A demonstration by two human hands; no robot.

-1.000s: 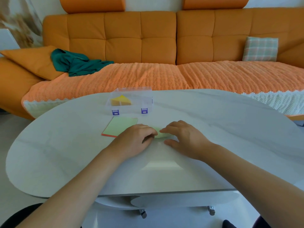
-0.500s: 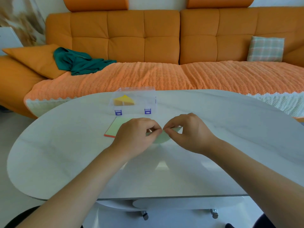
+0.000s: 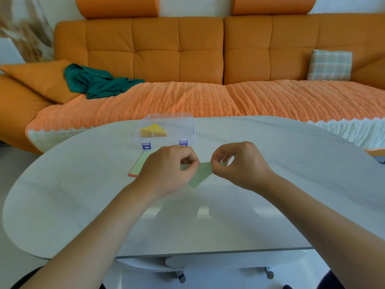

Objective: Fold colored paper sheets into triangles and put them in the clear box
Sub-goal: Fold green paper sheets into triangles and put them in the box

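Both hands pinch with thumb and fingertips (image 3: 215,163) the top corners of the green folded sheet (image 3: 200,176): the left hand (image 3: 166,170) at 9 o'clock, the right hand (image 3: 239,165) at 3 o'clock. The sheet's point hangs to 6 o'clock over the table (image 3: 83,205). It looks light and thin and probably creases easily, so holding it by the corners suits. A second ago it was pressed flat. The clear box (image 3: 177,122) stands at 12 o'clock.
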